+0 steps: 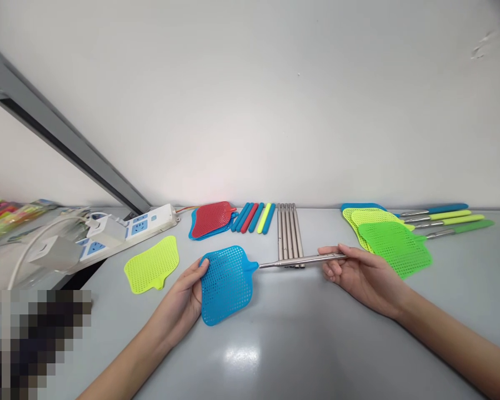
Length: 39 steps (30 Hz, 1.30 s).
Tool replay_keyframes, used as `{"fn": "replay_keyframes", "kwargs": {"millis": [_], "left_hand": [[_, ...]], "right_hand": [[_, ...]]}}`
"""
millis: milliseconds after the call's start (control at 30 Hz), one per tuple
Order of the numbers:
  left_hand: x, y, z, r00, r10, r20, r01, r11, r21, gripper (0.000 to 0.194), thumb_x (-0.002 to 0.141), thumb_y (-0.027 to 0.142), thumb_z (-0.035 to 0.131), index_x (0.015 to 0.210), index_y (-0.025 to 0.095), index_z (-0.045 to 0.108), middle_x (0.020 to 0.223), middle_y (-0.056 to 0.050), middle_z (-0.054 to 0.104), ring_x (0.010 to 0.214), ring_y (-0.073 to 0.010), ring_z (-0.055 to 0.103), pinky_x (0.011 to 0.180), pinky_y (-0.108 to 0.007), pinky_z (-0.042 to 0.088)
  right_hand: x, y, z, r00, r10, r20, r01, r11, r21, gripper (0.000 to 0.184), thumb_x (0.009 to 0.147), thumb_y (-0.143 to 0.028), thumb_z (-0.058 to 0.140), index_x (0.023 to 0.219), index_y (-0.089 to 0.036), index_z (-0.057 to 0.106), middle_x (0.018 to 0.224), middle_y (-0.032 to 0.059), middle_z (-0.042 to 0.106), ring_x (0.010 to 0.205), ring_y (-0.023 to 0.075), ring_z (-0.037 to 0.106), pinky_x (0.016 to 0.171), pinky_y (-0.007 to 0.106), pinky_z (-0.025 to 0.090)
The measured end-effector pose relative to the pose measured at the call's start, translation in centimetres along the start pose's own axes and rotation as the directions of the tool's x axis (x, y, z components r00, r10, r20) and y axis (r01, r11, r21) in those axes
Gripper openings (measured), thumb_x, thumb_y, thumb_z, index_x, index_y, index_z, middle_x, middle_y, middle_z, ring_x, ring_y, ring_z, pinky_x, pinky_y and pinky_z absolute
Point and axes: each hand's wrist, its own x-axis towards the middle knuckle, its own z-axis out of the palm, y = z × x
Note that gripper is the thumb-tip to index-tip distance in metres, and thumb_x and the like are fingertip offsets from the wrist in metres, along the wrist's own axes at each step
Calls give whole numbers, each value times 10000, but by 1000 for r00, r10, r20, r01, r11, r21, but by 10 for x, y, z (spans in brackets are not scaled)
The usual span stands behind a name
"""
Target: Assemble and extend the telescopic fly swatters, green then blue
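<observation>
My left hand (pixel 192 286) grips the left edge of a blue fly swatter head (pixel 227 284), thumb on top and fingers behind. A silver metal rod (pixel 302 260) meets the narrow neck of that head and runs to the right. Around the rod's far end, the thumb and fingers of my right hand (pixel 360 272) are closed. Head and rod are held above the grey table. Behind the rod lies a row of similar metal rods (pixel 290 230). Left of my left hand rests a yellow-green swatter head (pixel 153 265).
Red and blue swatter heads (pixel 214 219) are stacked at the back, beside several coloured grip sleeves (pixel 253 218). Swatters with handles, a green one (pixel 395 247) on top, overlap at right. A white power strip (pixel 150 225) with plugged-in adapters stands left, near a grey metal post (pixel 66 125).
</observation>
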Motion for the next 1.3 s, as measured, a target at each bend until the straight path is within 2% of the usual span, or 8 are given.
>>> {"fn": "replay_keyframes", "kwargs": {"millis": [433,633,833,967,1100,1200,1300], "left_hand": [[0,0,-3,999,-30,-23,31,999,34,129,780,124,525,886,152,594,827,-69,662,709,-182,646,639,-274,548],[-3,1,-1,997,-74,13,73,997,33,319,785,144,525,1101,188,532,981,-83,630,829,-199,626,703,-294,535],[-5,5,-2,995,-102,6,102,995,-10,406,798,179,514,1195,245,464,1002,-67,619,856,-203,617,720,-324,528],[-4,7,-2,989,-148,14,148,988,-43,403,804,196,507,1200,254,461,998,-71,624,864,-217,616,750,-362,516],[-3,8,-2,979,-197,54,202,974,-106,356,820,230,483,1175,209,491,1068,-105,599,968,-261,569,843,-430,457],[-6,8,0,954,-270,131,287,949,-133,318,820,246,482,1121,162,539,1065,-128,599,1024,-304,524,895,-486,396],[-10,6,2,925,-338,174,361,925,-121,280,812,218,494,1063,127,579,1044,-138,609,1023,-312,521,918,-486,373]], "right_hand": [[0,-1,-1,999,38,-2,-38,999,-19,320,831,-288,419,938,-97,652,562,39,525,658,151,484,659,296,372],[0,0,-1,999,53,-5,-53,995,-83,312,823,-316,436,914,-118,660,545,27,504,644,148,476,675,298,369],[0,0,1,998,38,-42,-43,992,-118,300,805,-341,472,936,-142,655,549,18,485,640,145,459,668,300,371],[0,0,1,998,28,-53,-35,992,-120,302,806,-337,474,955,-141,650,553,16,474,635,144,455,665,303,374],[1,1,1,999,-8,-36,4,994,-107,288,815,-335,461,910,-143,655,572,20,480,644,139,451,653,291,372],[1,1,2,999,-19,-27,16,994,-110,262,808,-331,474,887,-155,651,608,24,494,658,139,451,650,289,369],[2,1,2,999,-22,-28,19,993,-113,258,802,-344,478,861,-160,650,596,19,480,654,142,448,639,289,364]]}}
